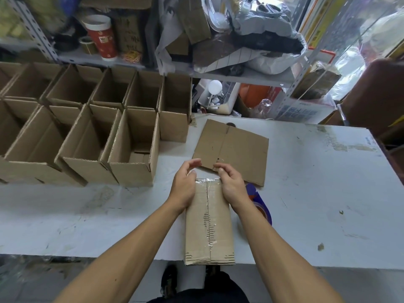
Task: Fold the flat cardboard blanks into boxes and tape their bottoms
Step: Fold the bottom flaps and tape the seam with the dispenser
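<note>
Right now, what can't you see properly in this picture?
- Tape dispenser, head view: mostly hidden behind the right hand and forearm.
- Far end of the taped box: covered by both hands; the left hand hides whether fingers pinch tape.
- Boxes at left: row cut off by the frame edge.
- Cup on the shelf: print too blurred to read.
- Blank: near edge hidden by fingers.
</note>
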